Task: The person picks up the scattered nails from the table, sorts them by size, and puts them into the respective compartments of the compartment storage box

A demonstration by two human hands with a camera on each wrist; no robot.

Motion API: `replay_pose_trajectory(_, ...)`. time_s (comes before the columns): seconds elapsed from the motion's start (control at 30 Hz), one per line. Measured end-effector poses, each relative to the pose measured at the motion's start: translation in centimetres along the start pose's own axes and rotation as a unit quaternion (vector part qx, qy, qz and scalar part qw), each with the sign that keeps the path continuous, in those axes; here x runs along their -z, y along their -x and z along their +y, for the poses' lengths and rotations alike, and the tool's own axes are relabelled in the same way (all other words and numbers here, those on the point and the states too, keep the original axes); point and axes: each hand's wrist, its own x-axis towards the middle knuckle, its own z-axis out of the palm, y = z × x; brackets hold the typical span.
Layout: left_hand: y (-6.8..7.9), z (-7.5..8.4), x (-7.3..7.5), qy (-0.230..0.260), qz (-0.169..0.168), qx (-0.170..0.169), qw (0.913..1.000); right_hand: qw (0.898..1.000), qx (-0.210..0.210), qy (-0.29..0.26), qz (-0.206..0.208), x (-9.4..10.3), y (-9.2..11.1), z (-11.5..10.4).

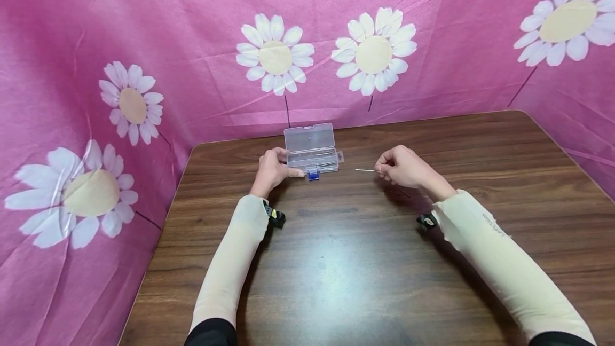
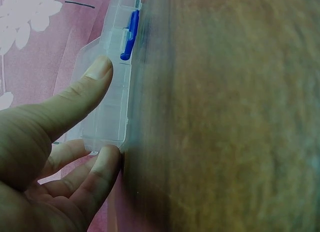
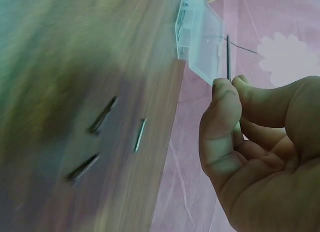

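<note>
A small clear plastic box [image 1: 299, 162] with dividers stands near the back of the table, its lid [image 1: 309, 136] raised and its blue latch [image 1: 313, 175] hanging at the front. Several thin metal pieces lie in its compartments. My left hand [image 1: 273, 168] holds the box by its left end, thumb along the front and fingers around the side. To the right of the box, my right hand [image 1: 402, 167] pinches a thin silvery nail [image 3: 228, 56] between thumb and forefinger. The nail's free end points toward the box. Its other end is hidden in the fingers.
Under the right hand, two dark nails [image 3: 104, 115] and a thinner bright nail [image 3: 141, 135] lie loose on the wooden table [image 1: 307, 260]. Pink cloth [image 1: 206, 84] with white flowers hangs close behind the table and along its left side.
</note>
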Motion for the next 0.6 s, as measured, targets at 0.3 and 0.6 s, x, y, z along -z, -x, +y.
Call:
replay_pose_trajectory(0.3,0.1,0.0,-0.1,0.008,0.001,0.001,1.0000,1.000,0.007,0.013,0.027,-1.2,-3.4,-1.5)
replay_pose_trajectory(0.6,0.1,0.0,0.0,0.006,-0.001,0.002,1.0000,0.996,0.031,0.072,0.050,-2.1,-6.1,-2.6)
